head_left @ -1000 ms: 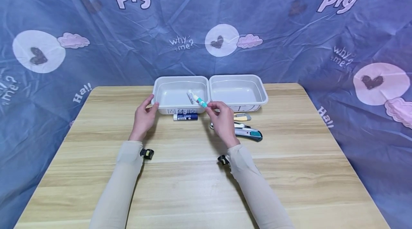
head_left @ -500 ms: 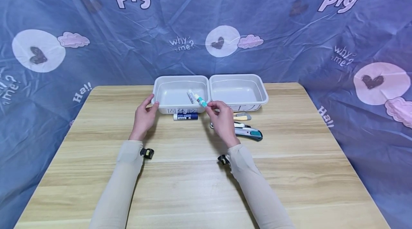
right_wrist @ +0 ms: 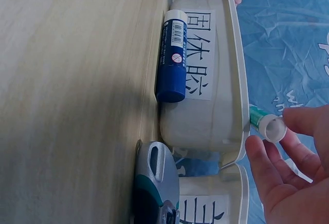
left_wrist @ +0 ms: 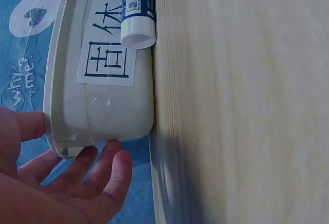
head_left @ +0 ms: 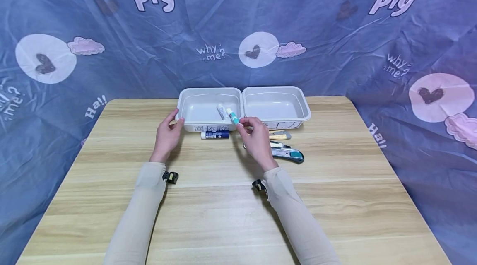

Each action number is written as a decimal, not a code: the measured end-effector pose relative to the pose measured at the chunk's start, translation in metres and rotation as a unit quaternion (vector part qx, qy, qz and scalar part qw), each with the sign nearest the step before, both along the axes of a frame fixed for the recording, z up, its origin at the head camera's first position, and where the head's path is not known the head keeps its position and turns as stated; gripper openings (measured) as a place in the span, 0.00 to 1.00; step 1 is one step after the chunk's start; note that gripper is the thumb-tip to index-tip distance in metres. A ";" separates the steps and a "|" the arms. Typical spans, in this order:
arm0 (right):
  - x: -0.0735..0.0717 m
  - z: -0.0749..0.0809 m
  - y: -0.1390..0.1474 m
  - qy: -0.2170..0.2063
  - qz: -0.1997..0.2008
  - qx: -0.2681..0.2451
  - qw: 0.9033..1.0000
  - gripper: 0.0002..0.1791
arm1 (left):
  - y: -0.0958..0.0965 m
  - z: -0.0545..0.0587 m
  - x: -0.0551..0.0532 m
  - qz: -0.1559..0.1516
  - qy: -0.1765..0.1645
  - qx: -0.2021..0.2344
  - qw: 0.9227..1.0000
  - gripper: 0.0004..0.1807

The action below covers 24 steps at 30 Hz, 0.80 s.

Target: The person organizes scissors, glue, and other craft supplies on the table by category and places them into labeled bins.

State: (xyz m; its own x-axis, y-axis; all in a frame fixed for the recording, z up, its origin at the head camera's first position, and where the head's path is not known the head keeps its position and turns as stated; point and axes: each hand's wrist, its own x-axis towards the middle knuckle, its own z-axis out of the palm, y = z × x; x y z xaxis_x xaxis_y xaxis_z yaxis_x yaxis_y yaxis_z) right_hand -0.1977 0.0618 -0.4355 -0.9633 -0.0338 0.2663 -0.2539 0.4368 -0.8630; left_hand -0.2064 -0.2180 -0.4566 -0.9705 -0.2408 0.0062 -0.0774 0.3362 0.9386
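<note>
In the head view, my right hand [head_left: 257, 138] pinches a small green-and-white glue stick [head_left: 232, 116] by its near end, above the front rim of the left white plastic box [head_left: 186, 126]. The right wrist view shows the glue stick's white end [right_wrist: 274, 129] between thumb and fingers. Another white glue stick [head_left: 222, 112] lies inside that box. My left hand [head_left: 167, 136] holds the box's front left corner, thumb and fingers on its rim and end wall. A blue glue stick [head_left: 216, 134] with a white cap lies on the table against the box's labelled front.
A second white box [head_left: 275, 105] stands right beside the first. In front of it lie a yellow utility knife [head_left: 280, 135] and a silver-and-teal utility knife [head_left: 288, 154], with another partly hidden by my right hand. Patterned blue cloth [head_left: 208, 25] hangs behind the wooden table [head_left: 223, 215].
The far end of the green-and-white glue stick has swung slightly to the right in my right hand. My left hand stays at the box corner.
</note>
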 end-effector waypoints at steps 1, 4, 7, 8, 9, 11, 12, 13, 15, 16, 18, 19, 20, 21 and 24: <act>0.000 0.000 0.000 0.000 0.000 0.000 1.000 0.11 | 0.000 0.000 0.000 0.000 0.000 -0.001 1.000 0.29; 0.000 0.000 0.000 0.002 -0.001 0.000 1.000 0.12 | 0.000 0.000 0.000 -0.001 0.003 -0.002 1.000 0.30; -0.001 0.000 0.000 0.003 0.000 -0.001 1.000 0.14 | 0.000 0.000 0.000 -0.001 0.007 -0.002 1.000 0.29; -0.001 0.000 0.000 0.003 0.002 -0.001 1.000 0.14 | 0.000 -0.001 0.000 0.000 0.009 -0.002 1.000 0.29; -0.001 0.000 0.000 0.003 0.003 -0.001 1.000 0.15 | 0.000 -0.001 0.000 0.000 0.010 -0.002 1.000 0.29; -0.001 0.000 0.001 0.003 0.007 -0.002 1.000 0.16 | 0.000 -0.001 0.000 0.000 0.010 -0.003 1.000 0.29; -0.001 -0.001 0.001 0.002 0.009 -0.002 1.000 0.17 | 0.000 -0.001 0.000 0.000 0.011 -0.003 1.000 0.29; -0.001 -0.001 0.001 0.003 0.011 -0.001 1.000 0.17 | 0.000 -0.001 0.000 0.000 0.010 -0.004 1.000 0.29; -0.001 -0.001 0.001 0.005 0.015 0.001 1.000 0.17 | 0.000 -0.001 0.000 0.000 0.010 -0.005 1.000 0.29; -0.001 -0.002 0.001 0.006 0.016 0.003 1.000 0.17 | 0.000 -0.001 0.000 0.000 0.010 -0.006 1.000 0.29; -0.001 -0.002 0.001 0.007 0.020 0.007 1.000 0.17 | 0.001 -0.001 0.000 0.001 0.010 -0.006 1.000 0.29; -0.001 -0.002 0.001 0.008 0.022 0.009 1.000 0.17 | 0.001 -0.001 0.000 0.001 0.010 -0.006 1.000 0.29; -0.001 -0.002 0.001 0.007 0.024 0.013 1.000 0.17 | 0.001 -0.001 0.000 0.001 0.010 -0.006 1.000 0.29; -0.001 -0.002 0.000 0.005 0.027 0.017 0.999 0.16 | 0.001 -0.001 0.000 0.001 0.010 -0.006 1.000 0.29; 0.000 -0.003 -0.002 0.000 0.041 0.030 0.999 0.16 | 0.001 0.000 0.001 0.000 0.009 -0.005 1.000 0.29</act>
